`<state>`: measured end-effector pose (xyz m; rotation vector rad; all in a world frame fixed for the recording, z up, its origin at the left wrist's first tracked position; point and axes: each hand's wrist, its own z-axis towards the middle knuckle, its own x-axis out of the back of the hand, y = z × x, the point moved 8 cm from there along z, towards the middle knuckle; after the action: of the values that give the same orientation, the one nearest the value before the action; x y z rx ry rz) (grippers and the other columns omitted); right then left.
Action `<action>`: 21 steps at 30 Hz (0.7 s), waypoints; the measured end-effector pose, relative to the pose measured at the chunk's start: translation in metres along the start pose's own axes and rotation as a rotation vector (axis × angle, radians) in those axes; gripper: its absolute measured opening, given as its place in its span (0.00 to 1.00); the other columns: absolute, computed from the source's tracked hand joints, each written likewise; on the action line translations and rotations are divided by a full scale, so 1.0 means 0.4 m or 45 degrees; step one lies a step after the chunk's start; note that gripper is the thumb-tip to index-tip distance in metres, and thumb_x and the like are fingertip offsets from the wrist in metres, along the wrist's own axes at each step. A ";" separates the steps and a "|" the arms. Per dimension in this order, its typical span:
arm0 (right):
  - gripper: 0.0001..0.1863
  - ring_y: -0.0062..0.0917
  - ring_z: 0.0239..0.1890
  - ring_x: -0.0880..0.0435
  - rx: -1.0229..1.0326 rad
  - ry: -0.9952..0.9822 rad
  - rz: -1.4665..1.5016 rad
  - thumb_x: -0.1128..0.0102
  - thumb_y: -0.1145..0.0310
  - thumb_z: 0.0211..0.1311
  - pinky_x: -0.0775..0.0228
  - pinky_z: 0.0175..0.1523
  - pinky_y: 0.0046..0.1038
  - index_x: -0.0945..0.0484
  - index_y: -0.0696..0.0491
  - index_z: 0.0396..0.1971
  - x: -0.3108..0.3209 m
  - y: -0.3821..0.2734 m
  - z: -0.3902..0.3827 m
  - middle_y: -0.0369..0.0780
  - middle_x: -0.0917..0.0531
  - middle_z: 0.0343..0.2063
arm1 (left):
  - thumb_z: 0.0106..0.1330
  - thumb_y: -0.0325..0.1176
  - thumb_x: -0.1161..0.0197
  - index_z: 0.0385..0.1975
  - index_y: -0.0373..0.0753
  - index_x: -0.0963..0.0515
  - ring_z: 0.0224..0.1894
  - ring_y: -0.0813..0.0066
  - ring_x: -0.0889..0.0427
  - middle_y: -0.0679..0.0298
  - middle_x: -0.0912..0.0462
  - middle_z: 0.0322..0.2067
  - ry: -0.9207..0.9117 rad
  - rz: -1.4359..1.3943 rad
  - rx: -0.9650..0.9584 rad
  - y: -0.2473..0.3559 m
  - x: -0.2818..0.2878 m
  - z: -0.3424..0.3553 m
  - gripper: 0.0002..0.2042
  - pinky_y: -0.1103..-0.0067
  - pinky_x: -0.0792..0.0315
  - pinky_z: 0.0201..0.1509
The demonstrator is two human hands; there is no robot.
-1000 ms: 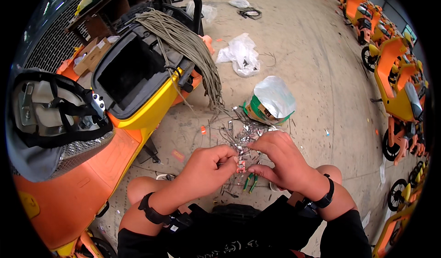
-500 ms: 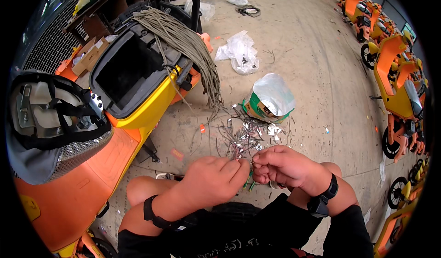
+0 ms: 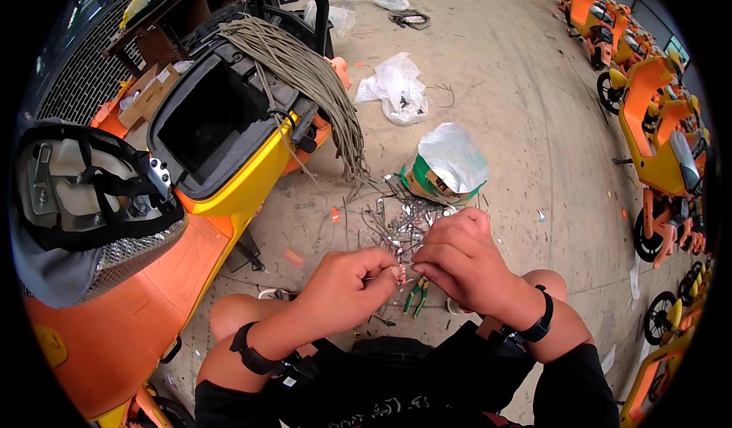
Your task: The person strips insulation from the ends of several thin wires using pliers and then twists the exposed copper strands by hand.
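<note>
L hand (image 3: 347, 285) pinches small red part (image 3: 402, 275), seen just L of green-handled pliers (image 3: 422, 285); R hand (image 3: 469, 256) curls beside it, fingertips narrow, contents unclear: firm L pinch, small R movements prob. best.

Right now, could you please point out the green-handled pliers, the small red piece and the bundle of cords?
Green-handled pliers (image 3: 422, 299): head view, one handle.
Small red piece (image 3: 402, 275): head view, exposed part.
Bundle of cords (image 3: 305, 66): head view, middle strands.

Two hands (image 3: 347, 285), one red part (image 3: 402, 275), one pair of pliers (image 3: 422, 298), two wristbands (image 3: 248, 352)
</note>
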<state>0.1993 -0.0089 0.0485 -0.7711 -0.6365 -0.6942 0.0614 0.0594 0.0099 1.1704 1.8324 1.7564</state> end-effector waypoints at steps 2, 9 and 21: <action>0.11 0.31 0.43 0.22 -0.056 -0.027 0.073 0.27 0.71 0.56 0.39 0.52 0.34 0.19 0.49 0.38 0.000 0.002 0.004 0.34 0.22 0.33 | 0.68 0.27 0.37 0.33 0.33 0.19 0.20 0.91 0.35 0.75 0.29 0.16 0.008 0.017 -0.005 0.006 0.002 -0.003 0.04 0.83 0.40 0.22; 0.08 0.26 0.33 0.19 -1.407 -0.381 1.388 0.39 0.66 0.71 0.29 0.40 0.26 0.20 0.55 0.35 -0.105 0.070 -0.092 0.34 0.19 0.27 | 0.56 0.25 0.34 0.36 0.36 0.19 0.19 0.74 0.26 0.71 0.28 0.19 0.235 0.979 -0.963 0.108 -0.020 -0.053 0.08 0.78 0.34 0.22; 0.16 0.26 0.46 0.20 -0.754 -0.095 0.919 0.32 0.61 0.67 0.31 0.50 0.27 0.21 0.54 0.48 -0.041 0.076 -0.055 0.36 0.20 0.40 | 0.58 0.27 0.32 0.37 0.38 0.18 0.17 0.74 0.26 0.66 0.24 0.19 0.347 0.771 -0.827 0.087 0.005 -0.042 0.08 0.78 0.35 0.22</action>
<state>0.2178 -0.0050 0.0122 -1.4814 -0.1700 -0.1717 0.0591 0.0461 0.0462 1.3114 0.8872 2.6725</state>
